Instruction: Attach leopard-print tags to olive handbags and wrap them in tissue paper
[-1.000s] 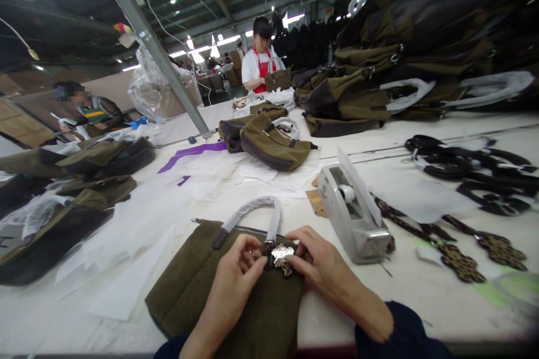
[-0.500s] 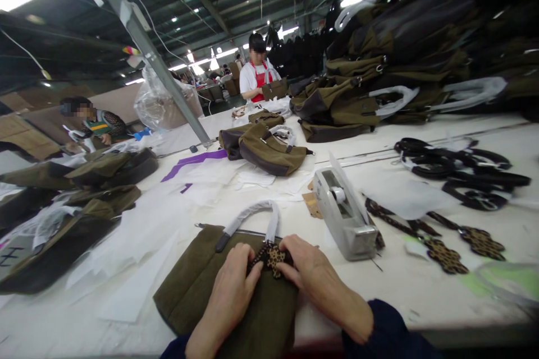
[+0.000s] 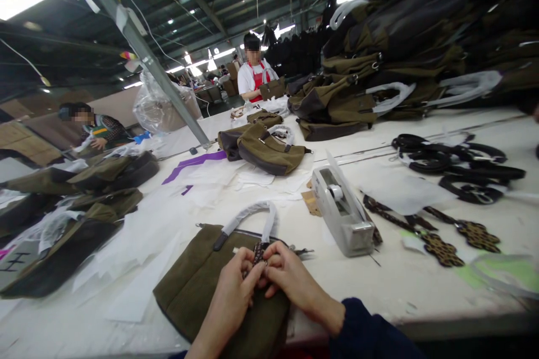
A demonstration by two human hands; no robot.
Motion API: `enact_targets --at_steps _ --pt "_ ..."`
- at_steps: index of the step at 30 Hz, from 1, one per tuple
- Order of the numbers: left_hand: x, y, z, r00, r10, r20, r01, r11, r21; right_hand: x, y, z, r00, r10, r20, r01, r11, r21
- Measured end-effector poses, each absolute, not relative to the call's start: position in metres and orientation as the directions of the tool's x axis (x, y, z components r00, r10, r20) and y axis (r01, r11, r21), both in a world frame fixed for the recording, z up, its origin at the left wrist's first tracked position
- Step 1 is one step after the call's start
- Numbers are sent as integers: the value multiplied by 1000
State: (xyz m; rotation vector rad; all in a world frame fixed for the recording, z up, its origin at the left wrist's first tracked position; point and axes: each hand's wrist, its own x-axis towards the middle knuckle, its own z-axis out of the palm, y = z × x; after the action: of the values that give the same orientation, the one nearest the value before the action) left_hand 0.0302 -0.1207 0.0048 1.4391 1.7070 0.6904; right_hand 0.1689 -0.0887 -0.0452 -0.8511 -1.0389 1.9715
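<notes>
— Both hands? 
— Left hand [image 3: 233, 286] and right hand [image 3: 286, 276] pinched together on a small leopard-print flower charm [image 3: 257, 253], atop the flat olive canvas handbag [image 3: 197, 286] at six o'clock. 
— Nearby? 
— Grey metal tape dispenser [image 3: 342, 210] at two o'clock; white roll inside.

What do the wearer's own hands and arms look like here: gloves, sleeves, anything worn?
Both hands are bare: no gloves, and no rings or watch that I can make out. The right hand leads into a dark navy long sleeve ending at the wrist. The left hand shows a bare wrist; only a sliver of dark fabric appears at the bottom edge.
</notes>
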Motion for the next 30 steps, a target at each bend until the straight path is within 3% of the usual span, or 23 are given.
enact_targets --at_steps 7,16,25,30 --pt "27 -134 12 -156 988 -16 657 116 745 162 -92 -44 -472 852 -225 -326 -406 -854" --pt "17 -129 10 -154 986 -64 565 141 813 161 -95 -52 -441 885 -149 -280 -293 -914" --pt "18 -131 6 -208 973 -98 411 178 894 162 -97 -43 -436 851 -294 -346 -460 -818" --pt "22 -135 8 -247 945 -215 222 271 937 157 -102 -46 -436 841 -321 -340 -484 -806"
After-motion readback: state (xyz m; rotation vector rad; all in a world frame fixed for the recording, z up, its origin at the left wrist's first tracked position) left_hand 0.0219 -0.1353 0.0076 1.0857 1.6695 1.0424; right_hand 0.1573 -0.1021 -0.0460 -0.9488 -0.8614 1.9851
